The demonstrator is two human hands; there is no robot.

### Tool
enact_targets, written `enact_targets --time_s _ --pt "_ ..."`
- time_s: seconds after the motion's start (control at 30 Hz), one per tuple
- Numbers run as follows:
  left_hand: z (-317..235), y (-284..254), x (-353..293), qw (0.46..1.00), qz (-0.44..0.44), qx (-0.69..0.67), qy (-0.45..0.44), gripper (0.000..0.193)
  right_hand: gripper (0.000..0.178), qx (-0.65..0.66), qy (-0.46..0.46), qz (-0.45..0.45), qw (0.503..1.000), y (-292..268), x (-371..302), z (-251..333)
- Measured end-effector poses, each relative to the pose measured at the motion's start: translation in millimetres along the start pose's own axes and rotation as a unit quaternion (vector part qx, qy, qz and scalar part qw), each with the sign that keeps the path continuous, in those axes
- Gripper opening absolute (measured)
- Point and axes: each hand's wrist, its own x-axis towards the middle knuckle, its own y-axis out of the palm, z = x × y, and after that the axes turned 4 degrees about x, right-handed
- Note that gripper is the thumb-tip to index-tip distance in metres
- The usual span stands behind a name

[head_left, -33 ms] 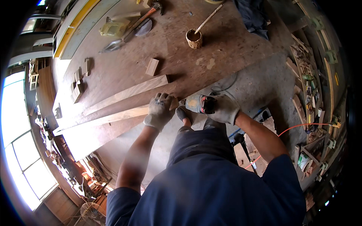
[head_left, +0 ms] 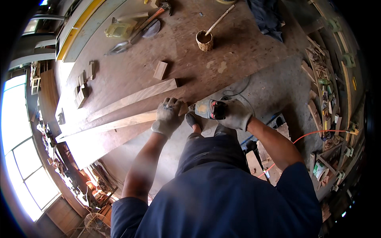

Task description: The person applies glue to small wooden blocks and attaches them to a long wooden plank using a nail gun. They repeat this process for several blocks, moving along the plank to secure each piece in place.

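Note:
My left hand (head_left: pixel 168 117), in a pale work glove, is wrapped round a long wooden strip (head_left: pixel 115 123) near its right end, at the table's near edge. A short stub of that strip shows beyond the fingers. My right hand (head_left: pixel 237 115), gloved too, grips a power drill (head_left: pixel 204 108) with a metal front and a red and black body. The drill's nose points left at the strip's end; whether they touch is too small to tell. Just behind lies a second long wooden strip (head_left: pixel 137 96), apart from both hands. A small wood block (head_left: pixel 160 70) sits beyond it.
On the brown table (head_left: pixel 234 75) stand a pot (head_left: pixel 204 41) with a stick in it, a hammer (head_left: pixel 152 20), a yellowish container (head_left: pixel 119 30), dark cloth (head_left: pixel 266 18) and several wood blocks (head_left: pixel 81 95). A grey cord (head_left: pixel 248 89) loops right of the drill. Scrap-filled racks (head_left: pixel 327 87) line the right.
The grey cord by the drill has shifted slightly. Both hands, the drill and the strip stay where they were.

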Motion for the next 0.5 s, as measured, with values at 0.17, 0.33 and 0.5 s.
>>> enact_targets --time_s 0.17,0.33,0.5 --pt "-3 -4 1 1.000 -0.009 -0.003 0.006 0.041 0.049 -0.011 0.039 0.074 0.996 3 9 -5" --pt "0 -2 3 1.000 -0.015 -0.002 0.014 0.038 0.053 -0.016 0.057 0.099 0.993 -5 13 6" --pt "2 0 3 0.999 -0.032 -0.009 0.027 0.037 0.022 -0.026 -0.012 0.012 1.000 6 12 4"
